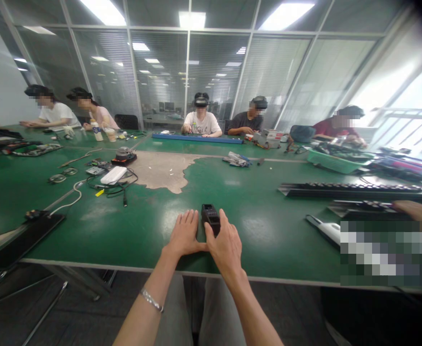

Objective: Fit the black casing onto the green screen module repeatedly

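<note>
Green table (268, 254), black device (208, 211) near its front edge, between two hands.
Right hand (228, 245) holds the device's near end, thumb on one side and fingers on the other; left hand (185, 236) lies flat just beside it, fingers extended, thumb stretched toward the right hand. Farther out, a white box (114, 175) and cables (125, 202) lie to the left by a brown patch (163, 170), gloves (236, 159) beyond; black rails (355, 190) and a green basket (335, 163) are to the right. Five people (200, 124) sit across the table, before a glass wall (160, 62).
</note>
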Demonstrator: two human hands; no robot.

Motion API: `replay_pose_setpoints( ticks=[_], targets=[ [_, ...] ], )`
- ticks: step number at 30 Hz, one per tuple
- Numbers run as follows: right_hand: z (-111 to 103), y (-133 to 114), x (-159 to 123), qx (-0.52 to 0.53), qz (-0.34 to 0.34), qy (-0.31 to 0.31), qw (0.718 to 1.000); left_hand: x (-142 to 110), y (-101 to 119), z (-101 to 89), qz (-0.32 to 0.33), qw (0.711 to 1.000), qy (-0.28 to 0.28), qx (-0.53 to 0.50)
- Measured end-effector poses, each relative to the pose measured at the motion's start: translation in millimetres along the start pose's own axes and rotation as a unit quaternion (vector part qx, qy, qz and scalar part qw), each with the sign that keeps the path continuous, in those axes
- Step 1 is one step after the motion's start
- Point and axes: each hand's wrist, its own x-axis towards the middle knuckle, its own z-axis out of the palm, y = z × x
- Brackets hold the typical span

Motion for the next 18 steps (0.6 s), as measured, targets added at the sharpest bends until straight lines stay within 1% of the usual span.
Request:
replay_pose_setpoints(
  ticks=[5, 10, 18],
  targets=[
    [5, 7, -7, 0.002, -0.001, -0.005, 1.000, 0, 0, 0.4, -0.003, 1.000, -0.007, 0.003],
    [11, 13, -10, 0.008, -0.014, -0.011, 1.000, 0, 2, -0.7, -0.002, 1.000, -0.004, 0.000],
    [18, 18, -17, 0.007, -0.010, -0.012, 1.000, -1, 4, -2.1, 0.001, 1.000, 0.003, -0.001]
  ],
)
